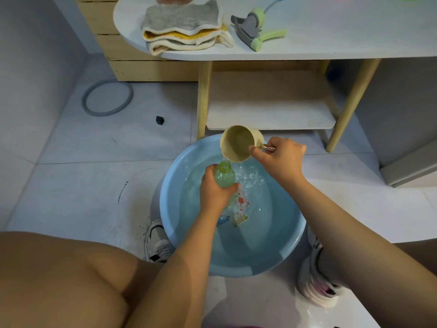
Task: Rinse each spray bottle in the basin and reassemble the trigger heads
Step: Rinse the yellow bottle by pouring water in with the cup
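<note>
Left hand [214, 189]: fingers wrapped around the green bottle [224, 177], holding it tilted over the basin [170, 209], open neck pointing up toward the cup.
Right hand [280, 158]: curled around the handle of the beige cup [238, 143], tipping it so water runs from the rim onto the bottle's mouth.
Bottle: headless, above the water near the basin's far side.
Basin: blue, on the floor between the person's shoes, part full of water; small coloured shapes show at its bottom, too blurred to tell.
Trigger head [254, 31]: grey and green, lying on the counter [331, 36] at the far side, right of the folded towels [184, 27].
Floor: a grey ring [107, 97] lies far left.
</note>
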### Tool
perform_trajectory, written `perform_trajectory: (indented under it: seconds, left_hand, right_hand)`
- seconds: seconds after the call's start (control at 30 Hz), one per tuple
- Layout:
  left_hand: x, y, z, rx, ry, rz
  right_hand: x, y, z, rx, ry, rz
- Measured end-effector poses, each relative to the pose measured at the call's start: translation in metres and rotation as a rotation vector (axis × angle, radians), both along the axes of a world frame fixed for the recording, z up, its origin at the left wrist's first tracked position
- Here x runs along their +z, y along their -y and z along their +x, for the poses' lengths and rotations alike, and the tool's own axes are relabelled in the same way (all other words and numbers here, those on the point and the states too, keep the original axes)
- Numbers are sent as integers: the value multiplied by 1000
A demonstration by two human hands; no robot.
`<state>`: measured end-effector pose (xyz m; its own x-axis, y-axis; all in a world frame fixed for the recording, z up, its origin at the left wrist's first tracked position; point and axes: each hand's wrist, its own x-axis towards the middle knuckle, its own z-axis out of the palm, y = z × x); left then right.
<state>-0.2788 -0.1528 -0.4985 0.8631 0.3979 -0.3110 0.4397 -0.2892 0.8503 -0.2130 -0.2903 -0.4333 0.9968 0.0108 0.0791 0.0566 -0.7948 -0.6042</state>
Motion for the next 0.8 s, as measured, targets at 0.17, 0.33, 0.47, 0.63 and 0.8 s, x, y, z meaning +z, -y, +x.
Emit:
perform_trajectory:
  seconds: [0.17,0.33,0.47,0.63,0.8]
  left_hand:
    - [-1,-1,1,-3,-3,7]
    - [-2,-1,1,-8,-10,13]
    - [-2,-1,2,-11,-9,16]
    - [-3,-1,2,-17,-3,32]
    - [-3,-1,2,-14,-24,34]
  right_hand:
    - [0,2,1,15,34,-5]
    - [1,3,1,25,69,-61]
    - [3,2,1,34,122,-59]
    - [2,3,2,49,175,-70]
    - [0,2,2,50,236,-56]
